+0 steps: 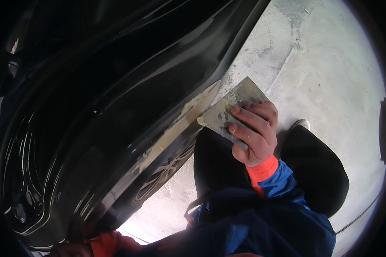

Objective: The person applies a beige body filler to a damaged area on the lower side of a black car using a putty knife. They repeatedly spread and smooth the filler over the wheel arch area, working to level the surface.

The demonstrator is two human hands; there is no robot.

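My right hand grips a flat, grey, square-edged filler spreader, fingers across its face and the thumb side hidden behind. Yellowish filler is smeared over the plate, with a small lump at its left corner. That corner is close to the lower edge of a glossy black car body; whether they touch I cannot tell. Along this edge runs a long, uneven strip of pale yellow filler. At the lower left, my left hand is by the car body in deep shadow, its fingers not distinguishable.
Below the filler strip shows what looks like a spoked wheel. The pale concrete floor stretches to the right. My bent legs in black trousers and one light shoe are beside the car. A dark cord lies at lower right.
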